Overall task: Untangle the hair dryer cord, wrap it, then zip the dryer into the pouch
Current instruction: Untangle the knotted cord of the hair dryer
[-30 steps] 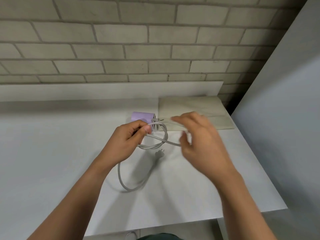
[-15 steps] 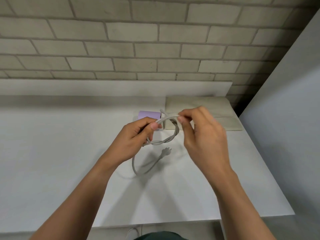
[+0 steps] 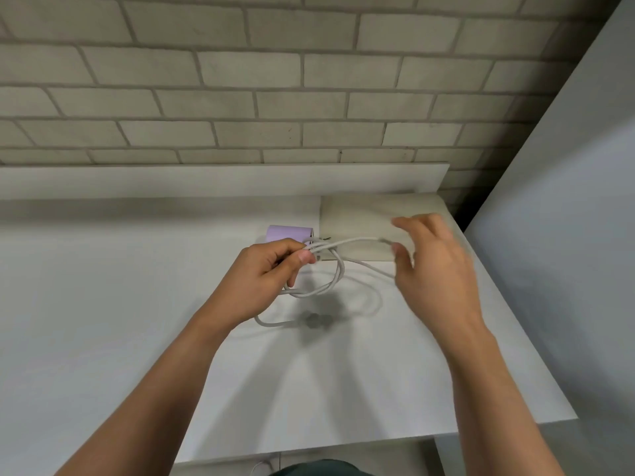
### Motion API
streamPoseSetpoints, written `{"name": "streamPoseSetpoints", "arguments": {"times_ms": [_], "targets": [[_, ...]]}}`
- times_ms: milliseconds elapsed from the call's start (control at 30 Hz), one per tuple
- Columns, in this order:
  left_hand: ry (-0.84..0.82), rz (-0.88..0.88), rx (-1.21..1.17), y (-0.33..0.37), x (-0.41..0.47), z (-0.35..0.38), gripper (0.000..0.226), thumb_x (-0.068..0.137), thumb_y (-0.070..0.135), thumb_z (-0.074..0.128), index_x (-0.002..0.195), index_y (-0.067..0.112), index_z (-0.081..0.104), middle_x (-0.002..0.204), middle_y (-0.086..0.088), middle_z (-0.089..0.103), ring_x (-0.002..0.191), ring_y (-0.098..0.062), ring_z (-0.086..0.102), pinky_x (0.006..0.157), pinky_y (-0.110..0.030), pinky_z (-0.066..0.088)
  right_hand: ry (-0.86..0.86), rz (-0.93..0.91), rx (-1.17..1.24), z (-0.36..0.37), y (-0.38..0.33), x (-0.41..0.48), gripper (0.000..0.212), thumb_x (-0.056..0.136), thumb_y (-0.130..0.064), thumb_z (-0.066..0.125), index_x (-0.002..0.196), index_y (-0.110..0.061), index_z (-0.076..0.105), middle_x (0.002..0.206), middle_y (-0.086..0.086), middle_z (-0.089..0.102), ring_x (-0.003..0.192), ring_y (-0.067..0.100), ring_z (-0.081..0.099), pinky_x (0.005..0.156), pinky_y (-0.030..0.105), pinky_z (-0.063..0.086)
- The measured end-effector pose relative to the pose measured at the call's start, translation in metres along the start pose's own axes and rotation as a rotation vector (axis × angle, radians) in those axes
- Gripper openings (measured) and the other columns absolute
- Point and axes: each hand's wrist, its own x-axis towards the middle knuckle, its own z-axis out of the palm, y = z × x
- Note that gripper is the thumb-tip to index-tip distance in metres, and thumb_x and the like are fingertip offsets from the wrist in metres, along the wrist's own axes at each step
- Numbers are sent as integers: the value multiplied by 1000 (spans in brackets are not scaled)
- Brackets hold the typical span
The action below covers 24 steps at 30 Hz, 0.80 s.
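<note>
Since half a second ago the right hand [image 3: 436, 273] has gone to the right, away from the left hand [image 3: 264, 276], and its fingers have spread. One strand of the cord [image 3: 357, 239] is now drawn out almost straight between the two hands. The plug [image 3: 314, 321] has also shifted on the desk [image 3: 103, 304] and shows blurred.

A grey brick wall [image 3: 240, 73] fills the top of the view, and a plain panel [image 3: 567, 235] stands at the right. The white desk lies below the wall. A flat beige pouch [image 3: 364, 221] lies at the far right part of the desk, near the wall.

The left hand is held above the middle of the desk. Its grip is closed: thumb and curled fingers pinch several strands of the cord together. The right hand is in front of the pouch and is blurred. Its thumb and first finger are apart, and the drawn strand ends between them. I cannot tell if this grip really holds the cord.

The purple dryer [image 3: 287, 233] lies on the desk just left of the pouch, partly hidden behind the left hand. Below the left hand the cord hangs in a twisted loop, and a wider loop lies on the desk down to the plug.
</note>
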Motion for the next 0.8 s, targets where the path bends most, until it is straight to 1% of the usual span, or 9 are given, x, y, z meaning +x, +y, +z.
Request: {"name": "streamPoseSetpoints", "arguments": {"times_ms": [67, 133, 233, 300, 433, 533, 633, 733, 800], "targets": [[-10, 4, 16, 0, 0, 0, 23, 105, 31, 55, 99, 25, 76, 64, 6, 53, 58, -12, 39, 55, -25, 32, -36, -163, 115, 3, -14, -2, 36, 98, -20, 64, 134, -23, 63, 127, -5, 59, 107, 25, 62, 86, 44, 56], [-20, 16, 15, 0, 0, 0, 23, 105, 32, 55, 97, 28, 76, 64, 7, 54, 58, -11, 40, 56, -27, 32, -115, -319, 110, 9, -29, -4, 31, 96, -25, 68, 127, -26, 66, 118, -7, 63, 104, 23, 62, 76, 43, 58], [-35, 24, 16, 1, -3, 0, 25, 105, 33, 55, 89, 33, 74, 65, 9, 57, 60, -9, 43, 63, -32, 35, -87, -400, 5, 18, -40, -3, 16, 98, -39, 65, 108, -28, 72, 98, -9, 64, 86, 20, 64, 55, 38, 55], [-48, 8, 15, 1, -6, 0, 25, 105, 34, 54, 91, 31, 75, 68, 10, 60, 63, -8, 46, 66, -34, 38, -41, -415, 3, 18, -39, 1, 20, 99, -44, 61, 98, -30, 74, 88, -7, 61, 76, 19, 63, 50, 36, 53], [-19, -17, -24, 0, -10, -3, 29, 106, 32, 53, 85, 32, 73, 70, 9, 62, 65, -10, 48, 68, -35, 40, -85, -527, 6, 18, -43, 2, 24, 90, -49, 74, 103, -30, 71, 95, -11, 58, 84, 14, 59, 48, 31, 47], [-15, -30, -45, 1, -10, -3, 29, 107, 31, 52, 94, 18, 74, 70, 7, 65, 66, -11, 49, 69, -34, 39, -74, -596, -13, 25, -48, 0, 26, 83, -34, 84, 99, -27, 66, 96, -12, 59, 86, 16, 56, 47, 32, 45], [-2, -46, -70, 1, -10, -4, 31, 107, 31, 50, 93, 13, 71, 69, 4, 66, 65, -11, 48, 68, -32, 40, -20, -624, -51, 34, -47, 3, 21, 82, -21, 84, 98, -27, 71, 91, -10, 61, 81, 20, 57, 47, 31, 45], [3, -42, -80, 0, -10, -4, 31, 108, 32, 49, 88, 19, 68, 71, 3, 66, 66, -16, 48, 67, -34, 40, 29, -634, -22, 40, -41, 5, 5, 90, -32, 76, 91, -27, 76, 82, -8, 63, 75, 22, 59, 47, 34, 48], [23, -34, -119, -1, -11, -5, 32, 109, 32, 46, 86, 19, 64, 74, 2, 66, 66, -20, 49, 66, -35, 41, 63, -563, 164, 35, -39, 10, 11, 92, -33, 74, 90, -23, 79, 81, -6, 66, 73, 21, 61, 55, 36, 52]]}}
